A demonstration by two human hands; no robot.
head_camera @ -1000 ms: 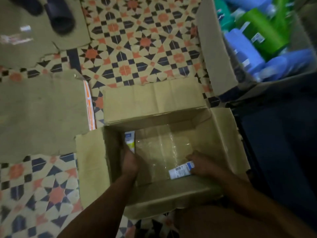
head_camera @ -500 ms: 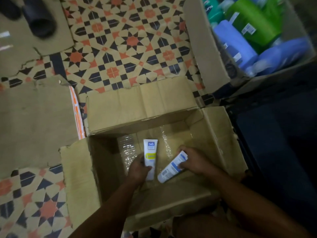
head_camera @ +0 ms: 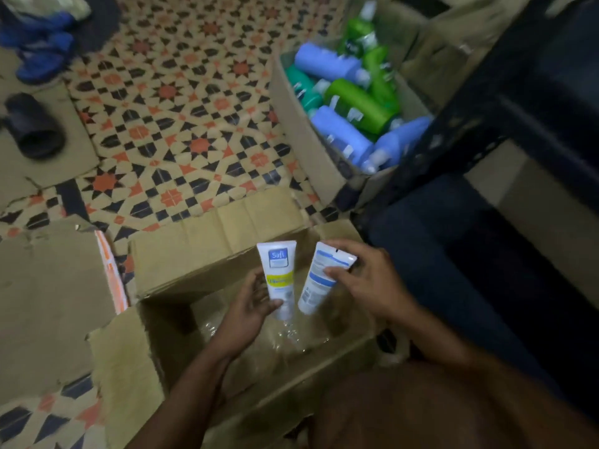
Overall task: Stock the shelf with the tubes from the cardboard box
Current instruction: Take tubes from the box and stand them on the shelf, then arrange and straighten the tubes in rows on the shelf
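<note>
An open cardboard box [head_camera: 181,254] sits on the patterned floor below me, its bottom showing clear tape and no other tubes in sight. My left hand [head_camera: 251,306] grips a white tube with a yellow band [head_camera: 278,277] near its cap end, held upright above the box. My right hand [head_camera: 363,280] pinches a second white tube with blue stripes [head_camera: 316,280] by its flat upper end, cap pointing down. The two tubes hang side by side, apart. A dark metal shelf frame [head_camera: 460,131] rises at the right.
Another cardboard box [head_camera: 301,124] at the upper right holds several blue and green bottles. Flattened cardboard [head_camera: 48,286] lies at the left. Dark slippers [head_camera: 32,128] and blue sandals [head_camera: 42,50] rest at the far left. My knee fills the bottom right.
Both hands have lifted their tubes from the box's bottom up above its rim. The view has swung up and right, bringing the shelf frame into sight.
</note>
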